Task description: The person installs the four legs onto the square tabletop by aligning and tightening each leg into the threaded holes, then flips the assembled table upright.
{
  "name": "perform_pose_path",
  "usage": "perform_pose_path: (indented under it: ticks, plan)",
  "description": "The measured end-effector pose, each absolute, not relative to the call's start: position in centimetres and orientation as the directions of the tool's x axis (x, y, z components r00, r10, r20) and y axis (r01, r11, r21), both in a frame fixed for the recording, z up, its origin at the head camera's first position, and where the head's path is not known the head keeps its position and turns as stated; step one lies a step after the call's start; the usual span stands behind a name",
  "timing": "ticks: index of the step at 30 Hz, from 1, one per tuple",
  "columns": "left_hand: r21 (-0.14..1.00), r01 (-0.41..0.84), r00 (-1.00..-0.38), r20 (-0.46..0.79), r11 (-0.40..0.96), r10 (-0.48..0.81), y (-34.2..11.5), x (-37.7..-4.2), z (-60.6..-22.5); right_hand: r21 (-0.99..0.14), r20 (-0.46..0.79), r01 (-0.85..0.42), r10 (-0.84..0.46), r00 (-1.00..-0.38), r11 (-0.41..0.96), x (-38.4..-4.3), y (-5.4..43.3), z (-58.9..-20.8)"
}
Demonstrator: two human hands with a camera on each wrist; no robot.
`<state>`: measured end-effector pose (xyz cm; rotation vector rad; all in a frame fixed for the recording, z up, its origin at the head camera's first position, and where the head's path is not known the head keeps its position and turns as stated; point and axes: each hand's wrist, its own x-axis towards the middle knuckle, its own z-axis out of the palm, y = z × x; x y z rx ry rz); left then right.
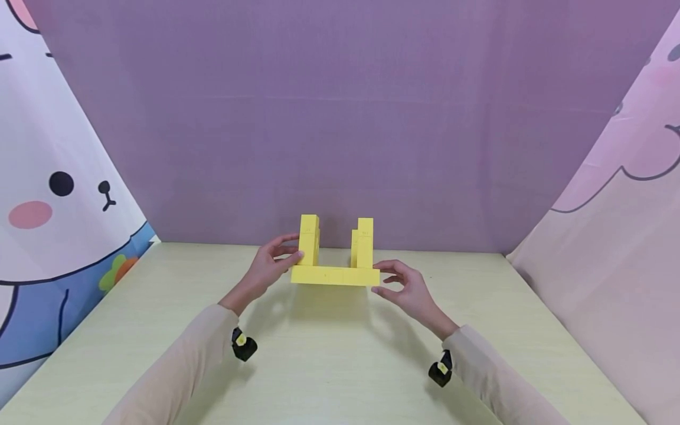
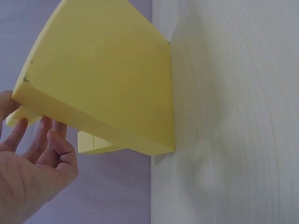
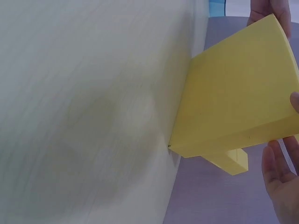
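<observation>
A small yellow stool, a flat square board with block legs, stands tilted on one edge of its board. Its legs point away, toward the back wall. My left hand grips the left side, thumb and fingers around a leg and the board's edge. On the opposite side my right hand pinches the board's right edge, thumb on the near face and fingers behind. In the left wrist view the board's smooth face shows a dark scuff at a corner. The lower edge of the board meets the tabletop in the right wrist view.
The pale wooden table ends at a purple cloth wall right behind the stool. Cartoon-printed cloths hang at the left and right. Small black cameras are strapped at both wrists.
</observation>
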<state>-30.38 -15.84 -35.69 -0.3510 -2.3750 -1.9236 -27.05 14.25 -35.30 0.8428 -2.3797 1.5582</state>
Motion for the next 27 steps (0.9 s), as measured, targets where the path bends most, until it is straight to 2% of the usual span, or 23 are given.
perform_pose_path:
  ticks: [15, 21, 27]
  plan:
    - [0.956, 0.222, -0.972, 0.203, 0.189, 0.116, -15.9, -30.1, -35.8, -0.791, 0.433, -0.531, -0.337, -0.836, 0.302, -27.3, 14.1, -35.2]
    - [0.929, 0.291, -0.954, 0.264, 0.23, 0.144, -16.4, -29.8, -36.2, -0.787, 0.437, -0.534, -0.331, -0.836, 0.31, -27.5, 14.1, -35.0]
    - [0.914, 0.361, -0.921, 0.318, 0.186, 0.225, -17.0, -29.3, -36.7, -0.8, 0.438, -0.53, -0.333, -0.835, 0.279, -27.7, 14.2, -35.0]
